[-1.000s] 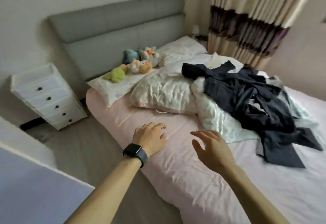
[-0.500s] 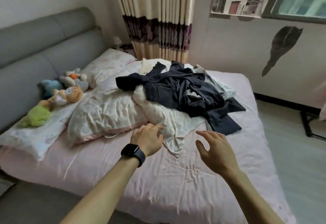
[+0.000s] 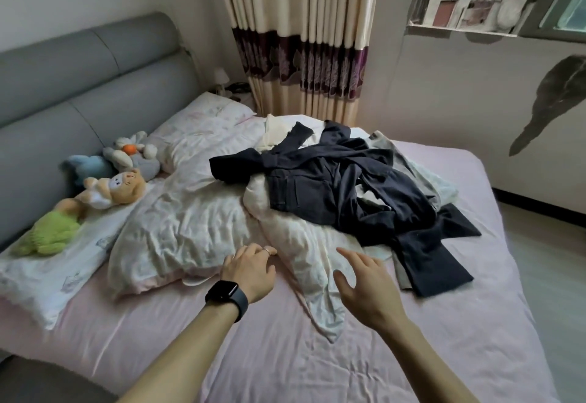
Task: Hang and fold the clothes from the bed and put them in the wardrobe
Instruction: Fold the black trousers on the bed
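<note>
A heap of dark navy clothes (image 3: 342,193) lies crumpled on the bed (image 3: 285,364), over a pale cream garment (image 3: 314,263) and grey-white pieces (image 3: 421,177). My left hand (image 3: 249,272), with a black watch and a ring, hovers over the pink sheet at the edge of the crumpled pillow, fingers loosely curled and holding nothing. My right hand (image 3: 364,285) is stretched out with spread fingers just over the cream garment's lower tail, short of the dark clothes. The wardrobe is out of sight.
Several plush toys (image 3: 107,183) lie on a pillow by the grey headboard (image 3: 79,85). A crumpled pillow (image 3: 180,234) sits left of the clothes. A striped curtain (image 3: 301,37) hangs behind the bed. Bare floor (image 3: 545,275) runs along the bed's right side.
The view has swung right, from the white drawers and headboard toward the curtain and window wall. Both hands have come closer to the clothes heap; they still hold nothing.
</note>
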Motion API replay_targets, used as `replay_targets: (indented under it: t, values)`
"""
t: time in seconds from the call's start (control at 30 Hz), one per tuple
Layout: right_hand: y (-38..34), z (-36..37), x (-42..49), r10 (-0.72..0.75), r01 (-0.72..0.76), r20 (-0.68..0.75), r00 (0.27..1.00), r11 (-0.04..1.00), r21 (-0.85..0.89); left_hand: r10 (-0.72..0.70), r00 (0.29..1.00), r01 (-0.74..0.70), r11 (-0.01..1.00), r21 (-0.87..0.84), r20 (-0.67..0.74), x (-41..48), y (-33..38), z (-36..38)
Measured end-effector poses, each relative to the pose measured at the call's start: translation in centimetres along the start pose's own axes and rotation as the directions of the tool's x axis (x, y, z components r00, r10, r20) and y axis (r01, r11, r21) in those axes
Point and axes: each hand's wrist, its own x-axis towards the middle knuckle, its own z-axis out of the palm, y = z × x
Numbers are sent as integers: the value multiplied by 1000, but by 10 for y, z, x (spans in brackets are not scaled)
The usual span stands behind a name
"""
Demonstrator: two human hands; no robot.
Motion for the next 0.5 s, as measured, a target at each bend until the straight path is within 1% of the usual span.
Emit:
replay_targets:
  t: [0.13, 0.3, 0.43, 0.5]
  values:
    - [-9, 33, 58, -16, 18, 89, 996, 1000, -25, -49, 998, 49, 999, 17, 33, 48, -36, 15]
    - [-24, 92, 144, -12, 24, 144, 990, 996, -82, -80, 993, 78, 996, 36, 82, 132, -93, 42]
    - [-32, 154, 213, 37, -13, 186, 982, 992, -129, -82, 987, 77, 996, 42, 134, 207, -145, 73]
    - [-33, 185, 248, 63, -29, 210, 976, 986, -163, -77, 988, 71, 996, 49, 132, 242, -167, 88]
